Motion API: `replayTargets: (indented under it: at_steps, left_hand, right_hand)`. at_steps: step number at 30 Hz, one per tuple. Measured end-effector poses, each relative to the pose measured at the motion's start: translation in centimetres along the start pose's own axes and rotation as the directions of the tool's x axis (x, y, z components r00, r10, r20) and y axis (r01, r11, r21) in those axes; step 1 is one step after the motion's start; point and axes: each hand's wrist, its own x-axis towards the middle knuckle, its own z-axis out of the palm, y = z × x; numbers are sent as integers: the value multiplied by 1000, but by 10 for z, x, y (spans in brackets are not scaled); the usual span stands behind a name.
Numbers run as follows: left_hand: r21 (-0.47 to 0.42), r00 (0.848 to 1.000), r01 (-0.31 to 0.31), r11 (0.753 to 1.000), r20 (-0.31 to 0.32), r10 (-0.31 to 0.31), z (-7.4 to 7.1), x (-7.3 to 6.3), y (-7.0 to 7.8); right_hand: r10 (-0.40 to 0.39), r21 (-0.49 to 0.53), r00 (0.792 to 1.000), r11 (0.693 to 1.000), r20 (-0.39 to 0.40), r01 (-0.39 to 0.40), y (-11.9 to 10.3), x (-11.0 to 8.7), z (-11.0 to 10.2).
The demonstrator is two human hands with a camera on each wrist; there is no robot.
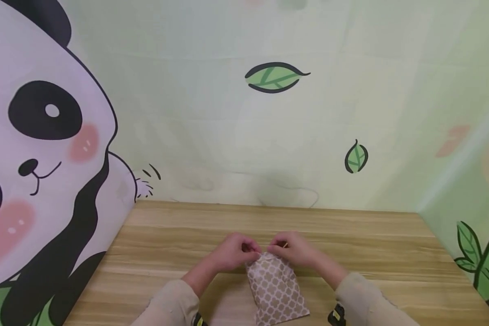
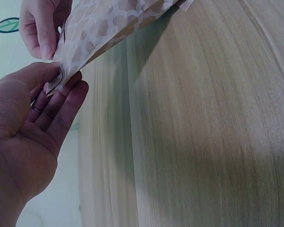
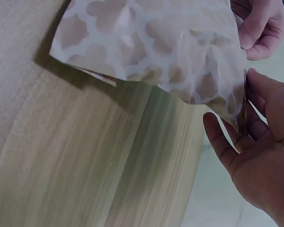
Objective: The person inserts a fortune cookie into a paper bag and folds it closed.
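A tan paper bag (image 1: 275,287) with a white lattice pattern is held up by its far end, between both hands. My left hand (image 1: 239,250) pinches one corner of that end; in the left wrist view the thumb lies on one side of the paper edge and the fingers (image 2: 68,106) behind it. My right hand (image 1: 295,249) pinches the opposite corner, with the paper edge between thumb and fingers in the right wrist view. The bag's near end slants down toward the table's front. Its inside is hidden.
A wood-grain table (image 1: 167,235) lies under the hands. Behind it hangs a pale green backdrop (image 1: 195,113) with printed leaves and a large panda (image 1: 45,149) at the left. Dark bands with yellow marks (image 1: 337,314) show near the sleeves.
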Motion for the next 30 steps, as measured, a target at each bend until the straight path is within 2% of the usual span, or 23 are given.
replayTargets:
  at_steps: [9,18,24,30]
  left_hand:
    - [16,1000,11,1000,-11,-11,2,0,3]
    - [-7,999,-13,1000,-37,13,6,0,-3]
    - [-4,999,-13,1000,-48,13,6,-2,-6]
    - [21,998,-23,999,-51,25,6,-3,-2]
  right_hand:
    - [37,39,999,998,37,-39,-1,2,3]
    - [-24,36,1000,999,9,23,-1,-1,10]
    - [-20,27,1000,999,-7,20,-1,-3,14]
    - [-18,121,1000,992,-5,18,7,-11,10]
